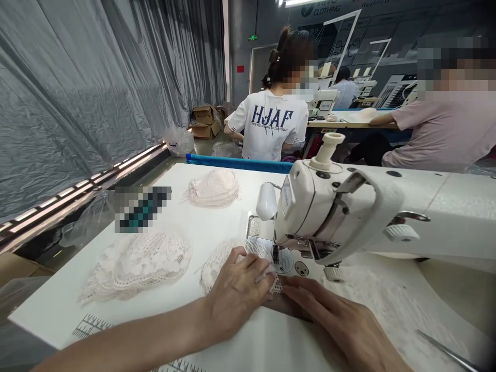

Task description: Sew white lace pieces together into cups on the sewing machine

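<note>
My left hand (236, 294) lies with curled fingers on a piece of white lace fabric (220, 263), pinching its edge just in front of the needle (275, 257) of a white sewing machine (349, 212). My right hand (333, 315) rests flat beside it, fingers stretched out and pressing the same lace against the table near the presser foot. The fingertips of both hands nearly touch under the machine head.
A heap of lace pieces (135, 263) lies at the left on the white table (217, 227), another heap (215, 188) farther back. A metal tool (445, 351) lies at the front right. Two other people sit at tables behind. A grey plastic curtain hangs on the left.
</note>
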A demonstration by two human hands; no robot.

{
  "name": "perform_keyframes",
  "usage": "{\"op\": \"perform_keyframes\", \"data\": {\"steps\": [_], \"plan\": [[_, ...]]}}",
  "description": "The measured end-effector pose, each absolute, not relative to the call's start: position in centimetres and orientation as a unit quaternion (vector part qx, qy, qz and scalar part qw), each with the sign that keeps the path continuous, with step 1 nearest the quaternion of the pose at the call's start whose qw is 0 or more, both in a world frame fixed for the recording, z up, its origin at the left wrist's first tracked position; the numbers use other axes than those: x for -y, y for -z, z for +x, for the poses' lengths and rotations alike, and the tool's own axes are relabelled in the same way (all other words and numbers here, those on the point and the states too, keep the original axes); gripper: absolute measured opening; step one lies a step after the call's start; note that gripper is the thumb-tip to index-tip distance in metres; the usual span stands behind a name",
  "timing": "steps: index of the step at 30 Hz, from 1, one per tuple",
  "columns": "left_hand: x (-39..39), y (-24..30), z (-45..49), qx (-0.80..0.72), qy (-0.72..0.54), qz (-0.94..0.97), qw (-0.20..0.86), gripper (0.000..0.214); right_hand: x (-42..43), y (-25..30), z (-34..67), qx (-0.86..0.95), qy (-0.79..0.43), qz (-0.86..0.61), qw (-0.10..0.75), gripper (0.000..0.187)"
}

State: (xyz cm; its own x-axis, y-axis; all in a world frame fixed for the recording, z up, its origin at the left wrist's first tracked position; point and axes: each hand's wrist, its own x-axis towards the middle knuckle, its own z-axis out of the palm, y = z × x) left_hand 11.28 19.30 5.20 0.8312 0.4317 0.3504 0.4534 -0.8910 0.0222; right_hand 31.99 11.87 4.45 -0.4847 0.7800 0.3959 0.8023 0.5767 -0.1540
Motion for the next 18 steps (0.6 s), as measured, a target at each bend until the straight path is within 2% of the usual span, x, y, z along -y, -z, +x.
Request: {"op": "perform_keyframes", "data": {"steps": [5, 18], "plan": [[-19.3, -5.2, 11.8, 0.252, 0.163, -0.954, 0.018, 0.015, -11.9, -3.2, 31.9, 0.867, 0.099, -0.426, 0.239, 0.035], [-19.2, -5.2, 12.1, 0.264, 0.154, -0.952, 0.028, 0.017, -11.7, -2.4, 32.6, 0.894, 0.130, -0.391, 0.177, 0.037]]}}
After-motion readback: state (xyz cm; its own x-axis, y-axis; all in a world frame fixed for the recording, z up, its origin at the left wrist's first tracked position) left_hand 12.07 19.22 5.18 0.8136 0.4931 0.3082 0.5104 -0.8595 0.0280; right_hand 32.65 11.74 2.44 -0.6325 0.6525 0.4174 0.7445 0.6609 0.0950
